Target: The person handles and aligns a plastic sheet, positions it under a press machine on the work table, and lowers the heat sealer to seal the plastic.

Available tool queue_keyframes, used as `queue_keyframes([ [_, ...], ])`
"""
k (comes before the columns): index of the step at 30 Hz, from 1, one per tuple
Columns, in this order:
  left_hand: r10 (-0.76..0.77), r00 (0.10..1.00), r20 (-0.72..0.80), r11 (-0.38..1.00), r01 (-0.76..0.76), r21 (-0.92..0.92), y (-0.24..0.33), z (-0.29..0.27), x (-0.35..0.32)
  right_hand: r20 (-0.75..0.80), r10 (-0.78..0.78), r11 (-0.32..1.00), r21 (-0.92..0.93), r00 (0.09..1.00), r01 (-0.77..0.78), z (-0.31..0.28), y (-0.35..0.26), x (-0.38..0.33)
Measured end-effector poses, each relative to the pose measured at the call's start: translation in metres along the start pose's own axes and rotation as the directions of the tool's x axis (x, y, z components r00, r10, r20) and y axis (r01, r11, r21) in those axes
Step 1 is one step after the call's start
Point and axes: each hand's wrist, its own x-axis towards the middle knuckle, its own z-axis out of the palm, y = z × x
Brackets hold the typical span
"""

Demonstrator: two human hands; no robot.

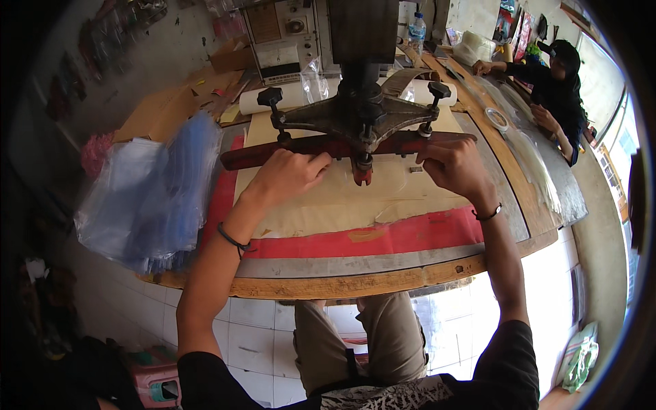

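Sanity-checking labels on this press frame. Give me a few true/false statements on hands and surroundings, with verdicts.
1. Both hands rest at the red bar of the press. True: left hand and right hand are right under it, on the clear sheet.
2. The stack of clear plastic bags lies at the person's right. False: it lies at the left, at the table edge.
3. Another person works at the far right of the table. True.
4. The left hand holds a bottle. False: the bottle stands far back, untouched.
5. Each wrist wears a dark band. True.
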Motion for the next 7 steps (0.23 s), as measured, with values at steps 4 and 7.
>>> queue_keyframes([
  [4,0.028,1.0,0.009,0.985,-0.029,0.169,0.002,0.017,-0.007,0.157,0.047,0.995,-0.095,0.987,-0.032,0.023,-0.006,-0.006],
  [7,0.033,0.999,0.021,0.972,-0.037,0.233,-0.004,0.038,-0.009,0.174,0.084,0.985,-0.161,0.981,-0.056,0.039,-0.003,-0.011],
])
